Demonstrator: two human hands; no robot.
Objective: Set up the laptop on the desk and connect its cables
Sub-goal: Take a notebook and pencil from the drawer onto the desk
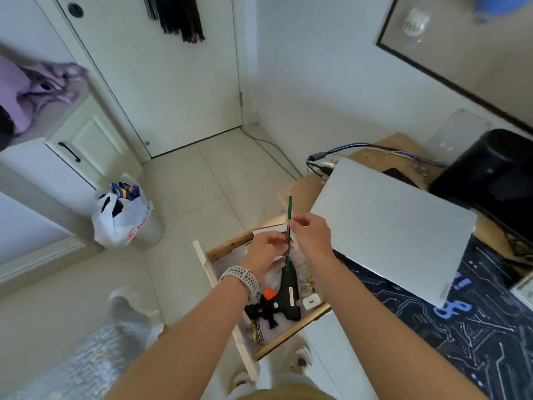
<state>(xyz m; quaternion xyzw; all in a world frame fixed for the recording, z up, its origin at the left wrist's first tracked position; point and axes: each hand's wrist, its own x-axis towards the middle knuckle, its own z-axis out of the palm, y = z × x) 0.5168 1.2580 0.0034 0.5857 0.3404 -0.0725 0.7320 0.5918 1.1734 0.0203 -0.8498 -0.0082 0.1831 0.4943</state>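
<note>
Just now a thin green rod (289, 223) is pinched upright between both hands over the open drawer (219, 249): the right hand (310, 235) closes its fingers on it higher up, and the left hand (264, 251) pinches it lower down. What the rod is cannot be told. The closed laptop (389, 229), a flat matte-silver slab, lies on the counter (372, 155) just right of the right grip, with cables (340, 151) beyond it. Below the grip a black glue gun (284, 295) is seen. The rod is best set aside so that both hands are freed for the laptop.
</note>
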